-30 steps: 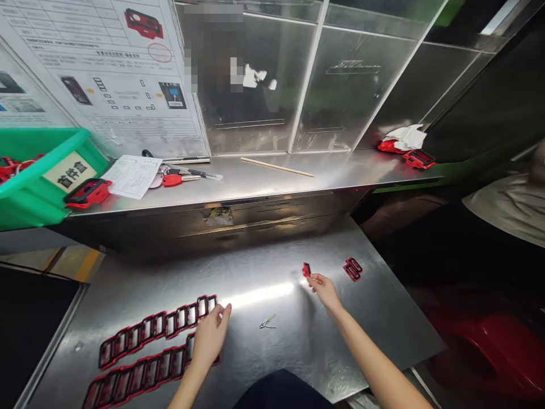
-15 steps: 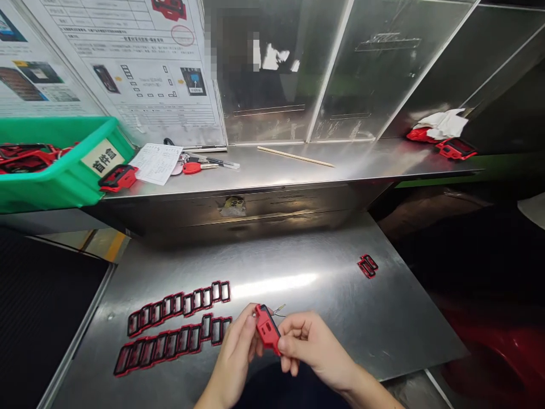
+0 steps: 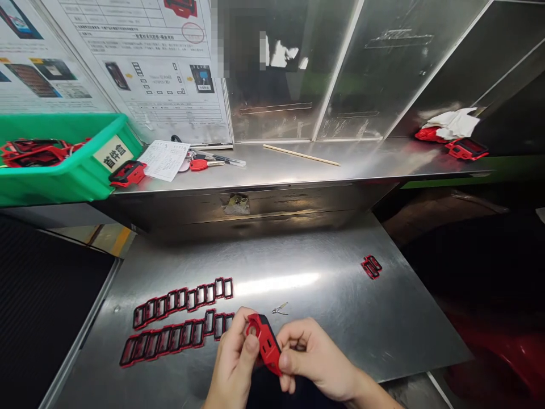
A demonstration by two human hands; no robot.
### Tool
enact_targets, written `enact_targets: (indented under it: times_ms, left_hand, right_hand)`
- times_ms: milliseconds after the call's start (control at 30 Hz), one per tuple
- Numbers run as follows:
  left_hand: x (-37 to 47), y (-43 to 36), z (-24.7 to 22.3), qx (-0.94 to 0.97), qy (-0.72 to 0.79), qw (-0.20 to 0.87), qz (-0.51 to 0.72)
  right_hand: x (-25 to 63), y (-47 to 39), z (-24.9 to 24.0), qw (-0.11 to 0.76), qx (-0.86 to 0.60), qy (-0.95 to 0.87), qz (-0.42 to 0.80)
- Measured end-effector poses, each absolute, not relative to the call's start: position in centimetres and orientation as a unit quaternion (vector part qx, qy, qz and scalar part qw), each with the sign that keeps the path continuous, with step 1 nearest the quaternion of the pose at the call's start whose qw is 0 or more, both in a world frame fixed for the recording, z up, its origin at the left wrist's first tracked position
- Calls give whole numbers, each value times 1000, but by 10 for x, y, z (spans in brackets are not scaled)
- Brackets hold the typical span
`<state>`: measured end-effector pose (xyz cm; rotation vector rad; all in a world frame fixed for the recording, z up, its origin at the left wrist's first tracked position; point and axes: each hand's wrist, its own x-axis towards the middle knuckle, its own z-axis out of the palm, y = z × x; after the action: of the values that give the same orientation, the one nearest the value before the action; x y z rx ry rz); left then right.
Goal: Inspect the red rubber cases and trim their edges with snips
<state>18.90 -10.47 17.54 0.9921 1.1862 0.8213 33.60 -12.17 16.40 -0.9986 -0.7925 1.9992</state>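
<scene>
A red plastic housing with a black edge (image 3: 267,345) is held up in front of me, tilted, with small slots in its side. My left hand (image 3: 239,355) grips its upper left end, the thumb pressed near a round opening. At the lower right end, the thumb and fingers of my right hand (image 3: 313,355) pinch it. Just beyond the housing, small pliers or nippers (image 3: 280,308) lie on the metal table. To the left, an upper row of red and black frames (image 3: 183,298) and a lower row of them (image 3: 164,341) lie overlapping; my left hand hides the lower row's end.
Two or so similar frames (image 3: 372,267) lie at the table's right. On the raised shelf (image 3: 255,170) stand a green bin (image 3: 85,170) of red parts, a paper slip (image 3: 166,159), a key with a red head (image 3: 199,165), a wooden stick (image 3: 301,155) and a white cloth (image 3: 455,123).
The housing has turned in my hands, so its round opening and more of its slotted side now show. The pliers are more fully visible. The whole view has shifted slightly.
</scene>
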Motion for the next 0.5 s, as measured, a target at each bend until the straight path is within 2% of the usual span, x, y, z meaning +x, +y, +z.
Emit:
enact_targets:
  times_ms: [200, 500]
  left_hand:
    - [188, -103, 173, 474, 549, 580, 371]
    - [189, -105, 176, 440, 552, 597, 381]
  right_hand:
    - [331, -120, 154, 380, -365, -263, 808]
    - [333, -124, 167, 378, -403, -322, 769]
